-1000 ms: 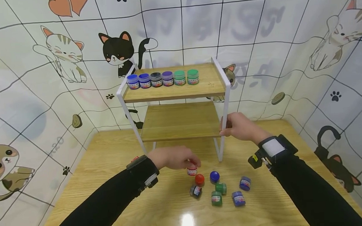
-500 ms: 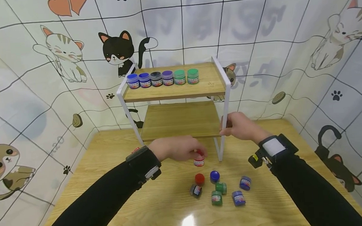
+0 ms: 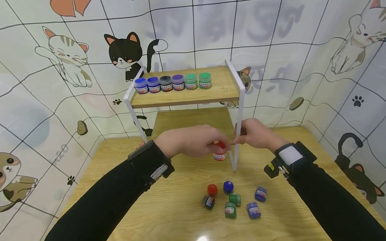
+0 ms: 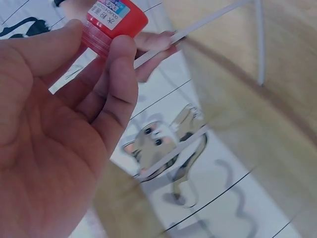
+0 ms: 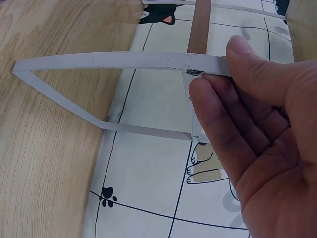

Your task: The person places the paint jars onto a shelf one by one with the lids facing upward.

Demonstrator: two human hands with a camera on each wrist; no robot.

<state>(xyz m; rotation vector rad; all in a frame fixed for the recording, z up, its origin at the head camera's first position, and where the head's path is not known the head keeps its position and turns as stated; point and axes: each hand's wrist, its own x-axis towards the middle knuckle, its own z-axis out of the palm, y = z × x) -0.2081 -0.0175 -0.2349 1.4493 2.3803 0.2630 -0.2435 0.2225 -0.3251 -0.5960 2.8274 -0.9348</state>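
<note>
My left hand pinches a red paint jar by its lid, holding it up in front of the lower shelf near the rack's right front leg. In the left wrist view the red jar shows its white label between thumb and fingers. My right hand grips the white metal leg of the two-tier rack; the right wrist view has thumb and fingers around that white frame. Along the upper shelf stands a row of several jars, from a blue jar at the left to a green jar.
On the table before the rack lie a red jar, a black jar, a dark blue jar, two green jars and two purple-blue jars. A cat-patterned tiled backdrop surrounds the table.
My left hand has lifted the red jar off the table and carried it up and right toward the rack's right leg. The right hand has stayed on the leg.
</note>
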